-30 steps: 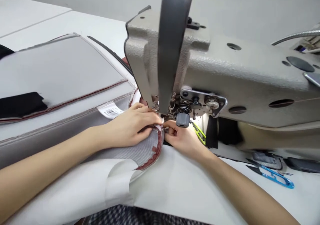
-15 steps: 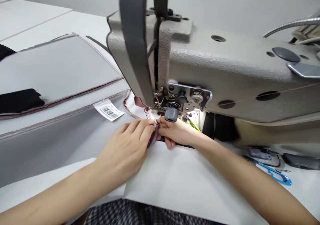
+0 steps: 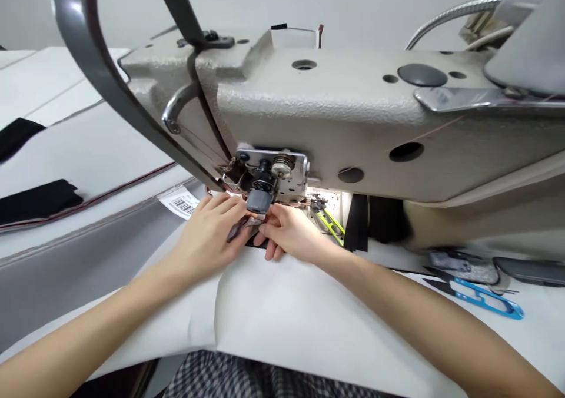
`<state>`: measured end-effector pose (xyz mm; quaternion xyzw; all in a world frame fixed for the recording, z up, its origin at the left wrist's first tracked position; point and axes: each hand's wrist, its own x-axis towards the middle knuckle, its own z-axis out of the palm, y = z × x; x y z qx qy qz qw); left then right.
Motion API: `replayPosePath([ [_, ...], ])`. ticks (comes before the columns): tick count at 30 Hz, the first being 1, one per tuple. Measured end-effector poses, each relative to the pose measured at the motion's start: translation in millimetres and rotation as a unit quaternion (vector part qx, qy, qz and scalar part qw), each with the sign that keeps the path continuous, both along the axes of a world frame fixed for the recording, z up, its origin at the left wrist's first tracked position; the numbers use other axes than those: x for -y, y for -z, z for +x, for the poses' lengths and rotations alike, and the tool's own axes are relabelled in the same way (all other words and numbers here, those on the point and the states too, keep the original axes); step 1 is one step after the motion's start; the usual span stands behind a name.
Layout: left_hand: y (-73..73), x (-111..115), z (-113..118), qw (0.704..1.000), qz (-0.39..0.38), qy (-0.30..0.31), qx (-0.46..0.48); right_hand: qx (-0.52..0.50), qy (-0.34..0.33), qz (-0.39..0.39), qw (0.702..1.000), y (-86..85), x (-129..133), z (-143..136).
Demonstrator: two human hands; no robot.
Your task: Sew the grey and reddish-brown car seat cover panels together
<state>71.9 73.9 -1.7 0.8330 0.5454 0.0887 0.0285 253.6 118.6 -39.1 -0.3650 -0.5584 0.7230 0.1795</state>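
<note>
Below the head of a sewing machine (image 3: 344,109), both hands meet at a small bunched piece of fabric (image 3: 241,228). My left hand (image 3: 216,224) lies over its left side, fingers bent around it. From the right, my right hand (image 3: 286,230) pinches the fabric's other edge between thumb and forefinger, its lower fingers curled beneath. The needle area is hidden behind the dark knob (image 3: 259,201) and my fingers. Left of my left hand, a white barcode label (image 3: 180,202) sits on large grey fabric panels (image 3: 128,209).
Blue thread snips (image 3: 489,299) lie on the right of the white table, beside a dark flat case (image 3: 529,270). A yellow-green tool (image 3: 331,224) is right of the needle area. Black strips (image 3: 37,201) rest on the left panels. A curved metal bar (image 3: 119,100) arches over the machine's left end.
The camera view has turned, so the machine appears further left and more level. Both hands remain at the fabric, with the left fingers shifted slightly over it.
</note>
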Motion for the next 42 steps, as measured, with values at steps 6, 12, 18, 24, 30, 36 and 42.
replayPosePath([
  [6, 11.5, -2.9, -8.8, 0.997, 0.072, 0.022, 0.018, 0.003, 0.026, -0.013, 1.000, -2.6, -2.1, 0.4],
  [12, 13.6, -2.8, -13.4, 0.997, 0.065, 0.040, 0.022, 0.027, 0.016, 0.005, 1.000, -5.8, 2.0, 0.9],
  [18, 12.9, -2.9, -10.6, 0.997, 0.074, 0.024, 0.021, 0.034, 0.064, 0.089, 0.993, -1.8, 10.1, -2.4],
  [24, 10.7, 0.4, -1.7, 0.998, 0.056, -0.003, 0.007, 0.105, 0.104, 0.367, 0.918, 6.3, 7.6, -4.1],
  [30, -18.8, -7.6, -6.0, 0.990, -0.108, 0.071, 0.055, 0.159, 0.052, 0.413, 0.895, 2.3, 2.3, 6.7],
  [36, -10.8, -19.5, -31.5, 0.980, -0.071, 0.180, 0.046, 0.248, 0.035, 0.448, 0.858, 0.7, 12.2, 9.4],
  [42, 18.9, -19.4, -29.8, 0.973, 0.019, 0.212, 0.091, 0.256, 0.070, 0.543, 0.797, 11.5, 27.2, 8.0],
])
